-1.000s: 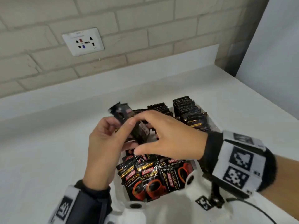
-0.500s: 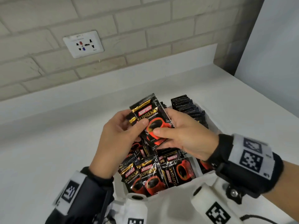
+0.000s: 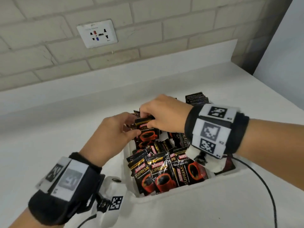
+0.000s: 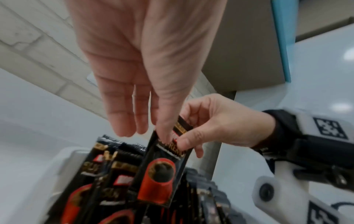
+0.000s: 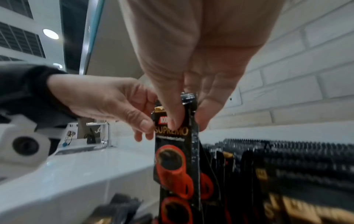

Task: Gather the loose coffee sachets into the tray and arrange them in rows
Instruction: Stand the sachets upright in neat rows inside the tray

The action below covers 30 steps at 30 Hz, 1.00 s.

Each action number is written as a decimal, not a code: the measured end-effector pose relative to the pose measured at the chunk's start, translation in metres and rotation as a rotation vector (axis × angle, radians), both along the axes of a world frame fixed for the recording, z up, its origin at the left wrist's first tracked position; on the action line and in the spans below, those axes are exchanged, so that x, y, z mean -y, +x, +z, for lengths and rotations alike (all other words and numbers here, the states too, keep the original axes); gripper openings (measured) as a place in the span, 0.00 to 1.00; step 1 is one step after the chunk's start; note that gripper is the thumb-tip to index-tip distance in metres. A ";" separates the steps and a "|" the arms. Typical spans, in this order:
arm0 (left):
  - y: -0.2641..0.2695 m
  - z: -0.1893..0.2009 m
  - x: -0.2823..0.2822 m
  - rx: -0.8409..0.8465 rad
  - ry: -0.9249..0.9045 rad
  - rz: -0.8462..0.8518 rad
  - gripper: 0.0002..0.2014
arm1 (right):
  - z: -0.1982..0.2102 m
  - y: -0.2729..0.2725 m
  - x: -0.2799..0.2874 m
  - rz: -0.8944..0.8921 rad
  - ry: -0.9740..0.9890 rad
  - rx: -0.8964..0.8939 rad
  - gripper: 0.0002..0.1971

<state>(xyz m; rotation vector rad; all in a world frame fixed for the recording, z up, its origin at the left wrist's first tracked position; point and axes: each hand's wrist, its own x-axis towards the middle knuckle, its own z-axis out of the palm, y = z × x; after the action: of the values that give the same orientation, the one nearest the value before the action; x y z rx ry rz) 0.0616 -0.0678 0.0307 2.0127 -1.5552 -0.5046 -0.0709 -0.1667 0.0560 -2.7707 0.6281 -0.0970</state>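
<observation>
right hand [image 3: 166,115] grip: pinches top edge of glossy black foil sachet [image 3: 147,131], upright over tray | left hand [image 3: 111,137] grip: thumb and fingers pinch same sachet's side | tray [image 3: 189,189]: white, matte, rectangular, on smooth white desk [image 3: 49,129] | crinkly sachets [image 3: 164,173] fill it, serrated edges, red cup print

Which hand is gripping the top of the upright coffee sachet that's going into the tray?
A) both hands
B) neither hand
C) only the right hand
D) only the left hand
A: the right hand pinches the sachet at its top edge, while the left hand pinches its side.
</observation>
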 end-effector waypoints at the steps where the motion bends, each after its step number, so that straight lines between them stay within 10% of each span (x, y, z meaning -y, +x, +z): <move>1: 0.002 -0.004 -0.001 0.014 -0.001 0.024 0.11 | -0.006 0.004 0.000 0.010 -0.007 -0.019 0.06; 17: 0.013 -0.032 0.025 0.652 0.152 -0.123 0.28 | -0.036 0.023 -0.010 0.138 -0.144 -0.146 0.06; 30: 0.018 -0.046 0.025 0.643 0.048 -0.160 0.25 | -0.016 0.010 -0.011 0.038 0.065 -0.193 0.09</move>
<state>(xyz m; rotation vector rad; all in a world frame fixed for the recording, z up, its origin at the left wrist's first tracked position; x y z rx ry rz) 0.0793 -0.0932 -0.0154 2.2237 -2.0992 0.0733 -0.0608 -0.1553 0.0396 -2.7478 0.6137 0.1983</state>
